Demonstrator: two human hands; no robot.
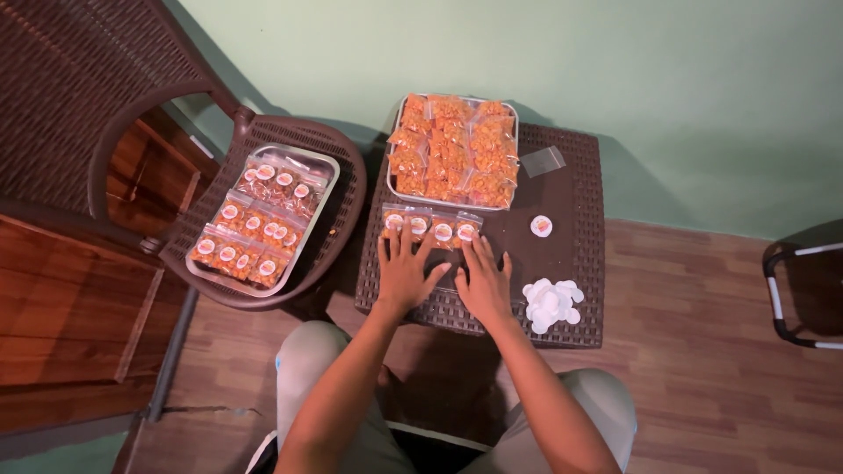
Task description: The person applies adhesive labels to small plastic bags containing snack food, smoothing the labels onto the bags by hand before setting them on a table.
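Observation:
A row of several small clear packets of orange snack with round labels (430, 230) lies on the dark woven table (571, 219). My left hand (404, 272) rests flat with its fingers spread, the fingertips touching the left packets. My right hand (483, 281) lies flat beside it, its fingertips at the right packets. Neither hand grips anything. Behind the row, a metal tray (512, 149) holds many unlabelled orange snack packets.
A second metal tray (323, 189) of labelled packets sits on a brown woven chair (347, 149) at the left. A pile of white round stickers (551, 303), a single sticker (541, 226) and an empty clear bag (542, 161) lie on the table. Another chair's frame (790, 298) stands at the right.

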